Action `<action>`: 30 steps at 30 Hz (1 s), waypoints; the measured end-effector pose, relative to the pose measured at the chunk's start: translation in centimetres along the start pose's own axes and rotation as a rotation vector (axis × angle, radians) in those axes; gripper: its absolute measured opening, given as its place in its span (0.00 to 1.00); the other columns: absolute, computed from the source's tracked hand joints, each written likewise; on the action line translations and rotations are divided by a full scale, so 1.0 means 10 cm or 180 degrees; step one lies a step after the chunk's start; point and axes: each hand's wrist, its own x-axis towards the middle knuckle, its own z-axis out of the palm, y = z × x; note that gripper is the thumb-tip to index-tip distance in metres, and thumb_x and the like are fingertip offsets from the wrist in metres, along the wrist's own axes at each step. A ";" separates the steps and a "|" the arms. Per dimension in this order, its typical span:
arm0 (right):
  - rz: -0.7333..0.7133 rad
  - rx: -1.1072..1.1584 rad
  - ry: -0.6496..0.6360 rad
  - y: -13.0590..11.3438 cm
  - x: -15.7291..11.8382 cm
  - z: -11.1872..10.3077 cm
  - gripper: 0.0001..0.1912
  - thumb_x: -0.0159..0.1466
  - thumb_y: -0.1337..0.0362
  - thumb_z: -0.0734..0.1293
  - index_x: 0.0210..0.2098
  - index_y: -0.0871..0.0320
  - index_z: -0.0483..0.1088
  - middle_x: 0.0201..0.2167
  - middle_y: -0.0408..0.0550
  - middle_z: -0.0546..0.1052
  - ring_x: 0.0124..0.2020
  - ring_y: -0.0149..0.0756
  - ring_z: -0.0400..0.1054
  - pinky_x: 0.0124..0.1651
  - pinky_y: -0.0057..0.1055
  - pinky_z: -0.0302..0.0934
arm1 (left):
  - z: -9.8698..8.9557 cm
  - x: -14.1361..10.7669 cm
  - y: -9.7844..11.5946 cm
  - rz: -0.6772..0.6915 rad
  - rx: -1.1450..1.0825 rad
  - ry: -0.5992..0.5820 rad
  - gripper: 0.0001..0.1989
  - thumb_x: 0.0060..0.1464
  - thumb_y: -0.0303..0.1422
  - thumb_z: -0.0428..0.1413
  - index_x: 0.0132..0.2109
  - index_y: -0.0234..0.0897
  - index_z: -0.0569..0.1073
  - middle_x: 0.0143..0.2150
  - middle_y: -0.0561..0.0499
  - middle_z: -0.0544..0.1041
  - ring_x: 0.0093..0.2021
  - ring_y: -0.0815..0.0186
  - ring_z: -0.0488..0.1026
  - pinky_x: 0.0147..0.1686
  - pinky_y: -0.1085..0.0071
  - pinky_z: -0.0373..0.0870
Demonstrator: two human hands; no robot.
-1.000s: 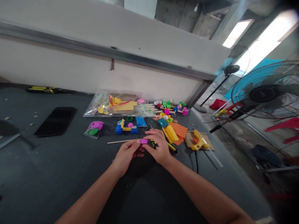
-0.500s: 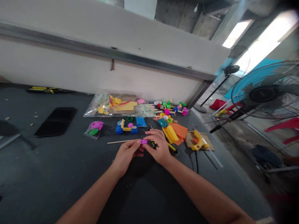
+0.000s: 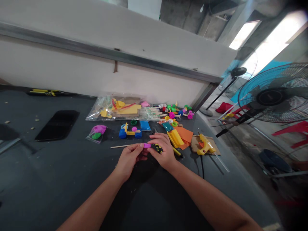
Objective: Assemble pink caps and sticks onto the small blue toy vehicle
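While the left hand (image 3: 127, 160) clamps fingers on pink clay (image 3: 147, 145), right hand (image 3: 162, 152) fingers spread beside it, wooden stick (image 3: 120, 146) left of the fingertips

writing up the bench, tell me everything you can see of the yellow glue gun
The glue gun has a yellow body that looks like plastic, with an orange trigger. It lies on its side on a piece of cardboard, at the right of the dark table. A clear glue stick sticks out from its back, and a black cord runs toward the near side. Neither hand touches it. Whether it is hot cannot be told.
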 end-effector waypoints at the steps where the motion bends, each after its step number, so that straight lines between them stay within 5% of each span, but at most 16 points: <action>1: 0.0005 0.0002 -0.0003 0.00 0.00 0.00 0.07 0.58 0.62 0.68 0.37 0.51 0.73 0.42 0.47 0.75 0.51 0.41 0.64 0.55 0.44 0.57 | 0.00 0.00 0.00 -0.0001 0.0010 0.0014 0.13 0.46 0.40 0.61 0.31 0.32 0.77 0.27 0.50 0.75 0.27 0.71 0.71 0.30 0.74 0.71; 22: 0.0057 -0.0002 -0.0019 -0.02 0.00 0.00 0.06 0.58 0.61 0.67 0.36 0.52 0.72 0.42 0.47 0.75 0.51 0.41 0.64 0.55 0.44 0.57 | -0.01 0.00 0.00 0.0022 0.0004 -0.0093 0.12 0.44 0.39 0.62 0.32 0.34 0.78 0.27 0.51 0.75 0.28 0.70 0.70 0.30 0.74 0.71; 30: 0.0284 0.0244 -0.0054 0.02 0.00 0.00 0.05 0.59 0.63 0.67 0.36 0.52 0.73 0.41 0.47 0.75 0.49 0.39 0.65 0.55 0.43 0.57 | 0.03 -0.02 0.04 0.0256 0.0652 0.0054 0.14 0.43 0.39 0.63 0.36 0.36 0.79 0.31 0.50 0.77 0.30 0.68 0.71 0.31 0.73 0.70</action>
